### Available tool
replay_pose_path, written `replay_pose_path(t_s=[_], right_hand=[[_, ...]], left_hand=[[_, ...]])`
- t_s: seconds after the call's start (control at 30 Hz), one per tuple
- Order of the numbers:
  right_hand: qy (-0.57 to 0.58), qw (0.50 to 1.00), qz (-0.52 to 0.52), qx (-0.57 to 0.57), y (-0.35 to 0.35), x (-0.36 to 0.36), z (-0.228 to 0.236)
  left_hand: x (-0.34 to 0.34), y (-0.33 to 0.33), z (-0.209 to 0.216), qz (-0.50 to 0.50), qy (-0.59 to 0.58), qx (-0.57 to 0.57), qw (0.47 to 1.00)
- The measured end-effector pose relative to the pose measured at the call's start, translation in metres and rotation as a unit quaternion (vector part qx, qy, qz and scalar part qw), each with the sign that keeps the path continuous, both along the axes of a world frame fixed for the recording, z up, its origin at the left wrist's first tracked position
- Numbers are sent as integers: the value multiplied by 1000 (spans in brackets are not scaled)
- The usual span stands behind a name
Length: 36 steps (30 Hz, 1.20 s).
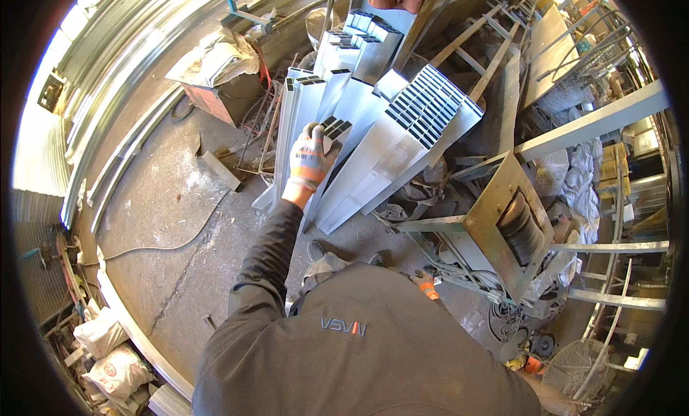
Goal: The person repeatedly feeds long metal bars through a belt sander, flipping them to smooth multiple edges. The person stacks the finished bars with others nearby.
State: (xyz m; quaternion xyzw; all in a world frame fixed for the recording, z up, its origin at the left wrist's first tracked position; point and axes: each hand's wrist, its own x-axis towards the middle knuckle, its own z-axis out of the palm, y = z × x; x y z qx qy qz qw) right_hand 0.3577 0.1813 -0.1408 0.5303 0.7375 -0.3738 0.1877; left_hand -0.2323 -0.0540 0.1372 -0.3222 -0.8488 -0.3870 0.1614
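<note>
Many long grey metal profiles (380,154) leaned in a stack at the middle of the view, their hollow ends pointing up toward twelve o'clock and their feet on the concrete floor (172,222). At three o'clock from the stack stood a steel frame (574,129) with a boxy machine (502,222) mounted on it. At ten o'clock from the stack sat a rusty box (222,93) with crumpled paper on top. Curved metal strips (115,150) ran along the floor at nine o'clock. White sacks (115,366) lay at seven o'clock. A thin cable (179,244) snaked over the floor at eight o'clock from the stack.

The left hand (310,161), in a grey and orange glove, was closed around the top end of one narrow profile (331,132) at the near side of the stack. The right hand (425,283), also gloved, showed only a little at five o'clock beside the dark jacket (359,351); whether it gripped anything could not be told.
</note>
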Motion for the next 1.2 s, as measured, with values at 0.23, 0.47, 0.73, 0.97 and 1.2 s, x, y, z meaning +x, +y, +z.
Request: replay_pose_path(t_s=[0.23,0.47,0.73,0.97,1.2], right_hand=[[125,990,55,43,78,-42,-4],[161,986,-46,-20,74,-7,-1],[14,964,-243,-109,-15,89,30],[58,996,-73,12,-38,76,28],[349,912,194,-95,-5,-139,135]], left_hand=[[-63,51,-10,31,14,-61,998],[-95,90,-12,13,-16,-135,991],[-68,56,-18,35,55,-45,997],[72,-49,-20,-13,-200,183,962],[223,-130,134,-13,-225,267,937]])
